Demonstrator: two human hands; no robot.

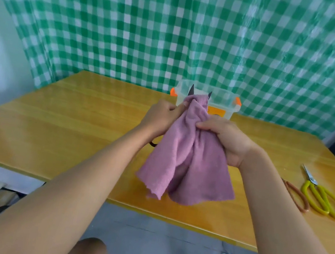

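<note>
I cannot tell what the clear box (224,102) behind holds. Above the table (61,131), my left hand (161,118) pinches the pink cloth (189,166) round the dark scissors (191,91). My right hand (226,138) grips the cloth. The blades stand upright, tips up.

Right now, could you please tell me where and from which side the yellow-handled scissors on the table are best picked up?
Take the yellow-handled scissors by the handle loops, coming from the near right side. They lie flat and closed, with the blades pointing away and the loops toward the front edge of the table. The red-handled scissors lie close on their left, so that side is crowded.
</note>
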